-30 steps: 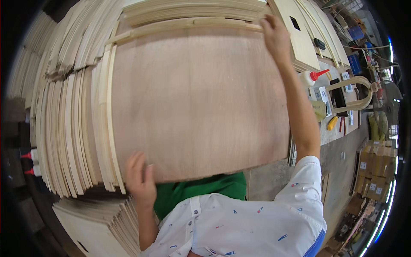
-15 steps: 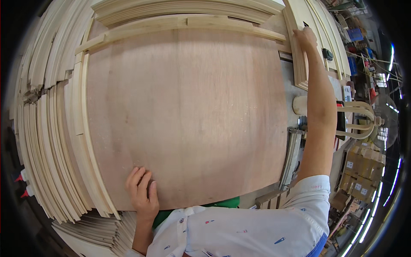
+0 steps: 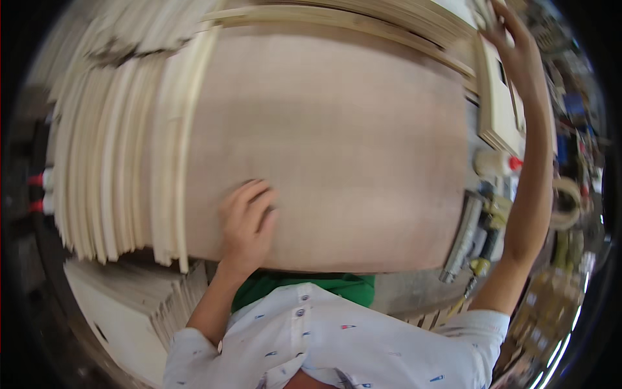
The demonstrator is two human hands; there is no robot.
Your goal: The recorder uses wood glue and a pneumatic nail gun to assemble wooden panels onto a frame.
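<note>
A broad reddish-brown wooden board [image 3: 337, 149] lies flat in front of me. My left hand [image 3: 249, 223] is over its near left part, fingers a little bent and apart, holding nothing. At the far right, my right hand [image 3: 512, 42] is stretched out above a stack of pale wooden panels [image 3: 494, 120] that has a dark slot. Its fingers are curled at a pale piece [image 3: 483, 14], too blurred to name. Long pale wooden strips [image 3: 363, 24] run along the board's far edge, and more strips [image 3: 194, 110] line its left edge.
Bundles of pale wooden strips [image 3: 103, 162] fill the left side, with thin panels [image 3: 123, 305] below them. To the board's right are a white bottle with a red tip [image 3: 495, 163] and a grey nail gun [image 3: 463, 240]. Cardboard boxes [image 3: 547, 305] stand farther right.
The view has shifted and blurred. My right hand has moved farther off, past the dark slot, and now curls at a pale piece. My left hand has slid farther onto the board.
</note>
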